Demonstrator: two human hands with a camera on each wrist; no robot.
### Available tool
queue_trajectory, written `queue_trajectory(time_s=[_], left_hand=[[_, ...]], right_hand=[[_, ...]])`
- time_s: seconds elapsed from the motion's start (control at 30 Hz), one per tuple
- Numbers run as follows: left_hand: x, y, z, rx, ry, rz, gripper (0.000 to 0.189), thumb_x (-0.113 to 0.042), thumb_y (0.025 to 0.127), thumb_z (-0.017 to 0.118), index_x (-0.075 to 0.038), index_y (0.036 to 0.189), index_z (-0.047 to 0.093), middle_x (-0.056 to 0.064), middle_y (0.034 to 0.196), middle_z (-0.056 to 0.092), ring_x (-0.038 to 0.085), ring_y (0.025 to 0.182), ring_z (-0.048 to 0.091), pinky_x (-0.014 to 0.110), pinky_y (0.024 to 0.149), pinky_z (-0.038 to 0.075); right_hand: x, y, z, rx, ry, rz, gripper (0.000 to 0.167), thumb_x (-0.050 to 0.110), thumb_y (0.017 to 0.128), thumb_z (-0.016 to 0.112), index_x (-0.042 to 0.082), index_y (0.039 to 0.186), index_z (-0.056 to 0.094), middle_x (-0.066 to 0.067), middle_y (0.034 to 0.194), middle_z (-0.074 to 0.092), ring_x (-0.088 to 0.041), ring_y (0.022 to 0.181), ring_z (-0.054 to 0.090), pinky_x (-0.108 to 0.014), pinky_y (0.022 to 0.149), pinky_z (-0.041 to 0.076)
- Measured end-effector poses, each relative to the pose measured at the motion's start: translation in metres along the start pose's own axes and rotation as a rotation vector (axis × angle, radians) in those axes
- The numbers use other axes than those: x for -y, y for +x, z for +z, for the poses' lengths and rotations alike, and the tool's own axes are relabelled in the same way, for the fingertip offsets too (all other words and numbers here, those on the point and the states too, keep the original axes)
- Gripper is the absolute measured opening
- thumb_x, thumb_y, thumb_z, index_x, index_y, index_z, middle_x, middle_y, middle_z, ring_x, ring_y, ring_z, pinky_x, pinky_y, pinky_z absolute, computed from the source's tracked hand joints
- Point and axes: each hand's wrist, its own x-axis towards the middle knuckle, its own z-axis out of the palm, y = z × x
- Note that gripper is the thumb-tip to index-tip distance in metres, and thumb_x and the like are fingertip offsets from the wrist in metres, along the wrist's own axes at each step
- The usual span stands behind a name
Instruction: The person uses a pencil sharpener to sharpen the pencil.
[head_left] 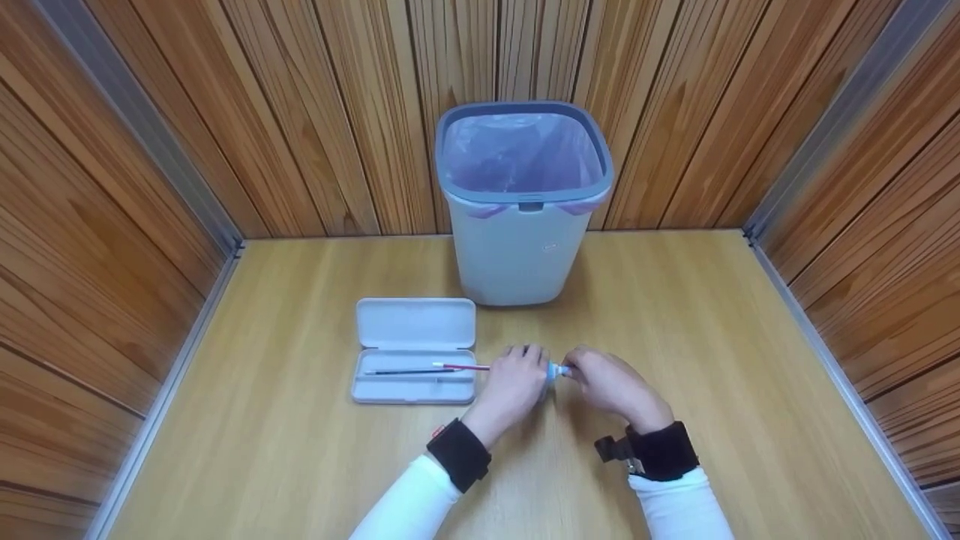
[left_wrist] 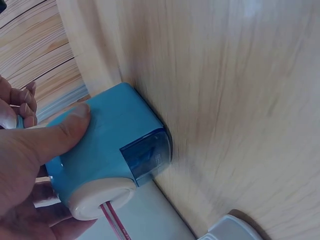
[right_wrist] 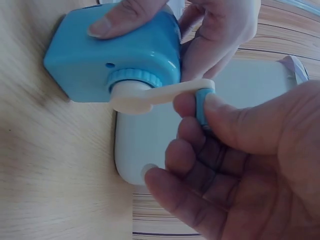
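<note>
My left hand point(head_left: 514, 382) grips a blue hand-crank pencil sharpener point(left_wrist: 107, 120) on the table, thumb on one face and fingers around the other side. From the sharpener's white front ring sticks a red striped pencil point(left_wrist: 114, 219), its tip hidden inside. A dark clear shavings drawer point(left_wrist: 149, 155) shows below that ring. At the opposite end, my right hand point(head_left: 615, 382) pinches the blue knob point(right_wrist: 201, 107) of the white crank point(right_wrist: 172, 92) between thumb and index finger. The pencil's other end reaches over an open grey pencil case point(head_left: 415, 324), where a dark pencil point(head_left: 405, 371) lies.
Behind the hands stands a light grey trash bin point(head_left: 517, 255) with a darker rim and a purple liner. Wood-panelled walls point(head_left: 360, 112) enclose the table point(head_left: 300, 465) at the back and both sides.
</note>
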Motion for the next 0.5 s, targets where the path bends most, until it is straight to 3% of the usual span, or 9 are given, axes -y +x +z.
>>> queue_trajectory(time_s=[0.23, 0.4, 0.5], left_hand=[[0.0028, 0.0004, -0.0012, 0.022, 0.000, 0.006, 0.037, -0.022, 0.097, 0.063, -0.009, 0.131, 0.062, 0.009, 0.119, 0.060, 0.025, 0.109, 0.059, 0.038, 0.097, 0.049], [0.0030, -0.0006, 0.0036, -0.056, 0.035, 0.040, 0.034, -0.019, 0.094, 0.065, -0.008, 0.126, 0.065, 0.008, 0.113, 0.063, 0.024, 0.102, 0.061, 0.035, 0.090, 0.053], [0.0033, -0.0004, 0.0041, -0.063, 0.033, 0.046, 0.034, -0.017, 0.093, 0.066, -0.008, 0.126, 0.065, 0.008, 0.113, 0.063, 0.024, 0.102, 0.061, 0.036, 0.091, 0.052]], right_hand=[[-0.0008, 0.0047, -0.0016, 0.018, 0.016, 0.021, 0.012, 0.007, 0.098, 0.059, 0.004, 0.106, 0.067, -0.006, 0.092, 0.064, -0.017, 0.082, 0.060, -0.037, 0.078, 0.054], [-0.0027, 0.0064, 0.0004, -0.024, -0.029, -0.014, 0.011, 0.010, 0.098, 0.059, 0.004, 0.102, 0.067, -0.001, 0.087, 0.059, -0.016, 0.078, 0.058, -0.035, 0.074, 0.053], [-0.0033, 0.0092, -0.0006, -0.035, -0.037, -0.016, 0.011, 0.010, 0.098, 0.059, 0.005, 0.101, 0.067, -0.002, 0.087, 0.059, -0.017, 0.080, 0.058, -0.036, 0.074, 0.053]])
